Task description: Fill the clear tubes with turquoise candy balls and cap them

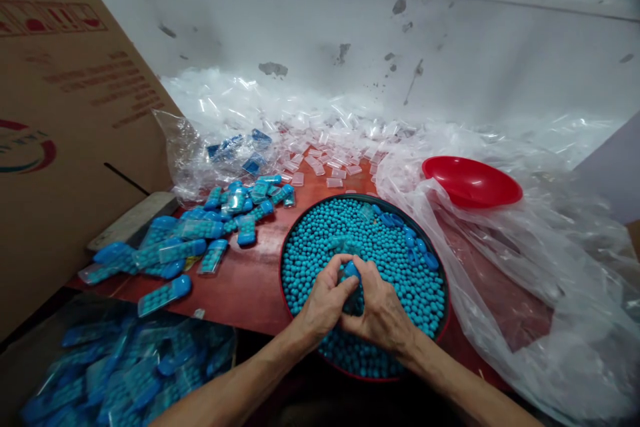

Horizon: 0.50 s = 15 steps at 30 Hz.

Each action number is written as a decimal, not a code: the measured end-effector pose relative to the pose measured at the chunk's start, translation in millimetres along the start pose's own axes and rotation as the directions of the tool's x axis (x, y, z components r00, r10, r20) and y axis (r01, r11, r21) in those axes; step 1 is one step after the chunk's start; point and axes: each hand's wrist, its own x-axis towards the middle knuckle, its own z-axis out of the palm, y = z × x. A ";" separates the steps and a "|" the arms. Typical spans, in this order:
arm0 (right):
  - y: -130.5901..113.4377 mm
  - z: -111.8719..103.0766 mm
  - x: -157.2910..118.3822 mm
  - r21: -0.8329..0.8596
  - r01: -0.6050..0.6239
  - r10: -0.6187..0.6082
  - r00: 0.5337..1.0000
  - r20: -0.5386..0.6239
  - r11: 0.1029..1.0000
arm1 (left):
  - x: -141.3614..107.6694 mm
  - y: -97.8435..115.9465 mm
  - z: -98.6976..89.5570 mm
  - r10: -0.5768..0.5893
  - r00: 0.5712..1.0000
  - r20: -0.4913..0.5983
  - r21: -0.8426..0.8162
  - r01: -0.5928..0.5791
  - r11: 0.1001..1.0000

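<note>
Over a round tray (447, 280) full of small blue-green balls (320, 233), my two hands meet. My left hand (327, 293) and my right hand (377, 303) are closed together on a blue plastic cap (352, 271). The container below the cap is mostly hidden by my fingers. Several loose blue caps (413, 247) lie on the balls at the tray's right side. A clear empty-looking case (345, 245) rests on the balls just beyond my fingertips.
Blue-capped clear containers filled with balls (200, 230) pile up on the red table (267, 287) at left, more (135, 373) below its edge. Clear plastic pieces (336, 173) are scattered behind. A red bowl (473, 183) sits on plastic sheeting (565, 280). A cardboard box (65, 113) stands left.
</note>
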 end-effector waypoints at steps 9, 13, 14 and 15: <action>-16.4 -3.3 -0.4 -0.010 -0.043 0.044 0.970 0.238 0.999 | -8.5 -2.6 -20.0 0.034 0.999 -0.025 0.211 -0.028 0.977; 10.0 -17.0 17.1 -0.037 -0.088 0.092 0.986 0.140 0.995 | -13.4 5.7 -70.2 0.046 0.983 -0.179 0.285 0.007 0.959; 20.7 -18.1 23.1 -0.075 -0.106 0.113 0.989 0.099 0.992 | -13.4 7.2 -85.6 0.063 0.968 -0.241 0.317 0.017 0.948; 31.3 -17.9 29.2 -0.118 -0.111 0.122 0.989 0.085 0.987 | -12.8 8.0 -100.7 0.087 0.950 -0.301 0.370 0.032 0.929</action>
